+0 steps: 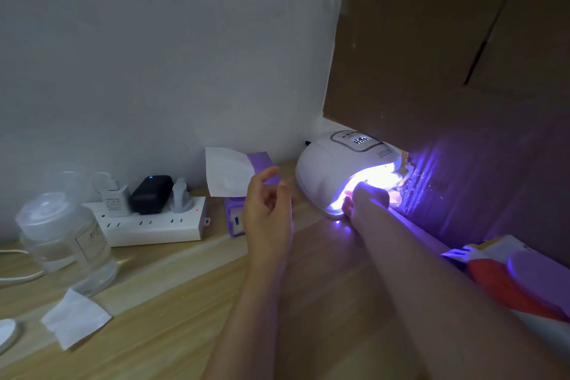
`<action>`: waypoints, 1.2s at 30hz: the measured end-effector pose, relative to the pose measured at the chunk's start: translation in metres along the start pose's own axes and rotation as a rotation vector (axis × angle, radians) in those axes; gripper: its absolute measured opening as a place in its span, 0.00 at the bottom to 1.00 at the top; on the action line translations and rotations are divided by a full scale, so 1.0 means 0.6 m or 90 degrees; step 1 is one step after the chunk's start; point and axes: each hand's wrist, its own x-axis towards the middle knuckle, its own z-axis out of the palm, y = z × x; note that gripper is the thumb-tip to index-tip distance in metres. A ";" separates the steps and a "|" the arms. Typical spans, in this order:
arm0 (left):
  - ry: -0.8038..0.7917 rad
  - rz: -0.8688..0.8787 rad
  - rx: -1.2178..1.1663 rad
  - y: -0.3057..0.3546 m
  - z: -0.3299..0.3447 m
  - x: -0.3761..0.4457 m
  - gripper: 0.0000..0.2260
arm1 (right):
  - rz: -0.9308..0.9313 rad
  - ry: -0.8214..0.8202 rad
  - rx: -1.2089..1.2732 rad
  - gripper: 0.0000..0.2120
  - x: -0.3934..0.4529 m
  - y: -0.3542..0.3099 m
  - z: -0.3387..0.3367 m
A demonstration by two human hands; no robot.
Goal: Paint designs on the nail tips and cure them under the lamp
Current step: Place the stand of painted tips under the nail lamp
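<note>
A white curing lamp (324, 163) stands at the back of the wooden table, lit violet-white inside, with digits showing on its top display. My right hand (368, 197) is at the lamp's mouth, fingers curled and reaching into the glow; the bright light hides what it holds, and no nail tip shows. My left hand (268, 210) hovers left of the lamp, palm turned inward, fingers loosely curled around nothing.
A purple tissue box (236, 219) with a white sheet sticking up stands behind my left hand. Further left are a white power strip (154, 224) with plugs, a clear jar (66, 241) and a loose white wipe (75, 318). A cardboard sheet (447, 55) walls the right side.
</note>
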 end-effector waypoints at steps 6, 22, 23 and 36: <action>0.005 -0.019 0.000 0.003 0.003 0.003 0.15 | -0.134 -0.022 -0.056 0.17 -0.011 0.004 -0.026; 0.033 -0.076 0.084 0.011 -0.010 0.004 0.14 | -0.479 -0.105 -0.953 0.21 -0.005 -0.137 0.008; 0.036 -0.077 0.084 0.011 -0.010 0.005 0.15 | -0.467 -0.110 -0.978 0.20 -0.002 -0.143 0.011; 0.060 -0.074 0.024 0.013 -0.008 0.001 0.16 | -0.642 0.009 -1.273 0.18 -0.007 -0.145 0.014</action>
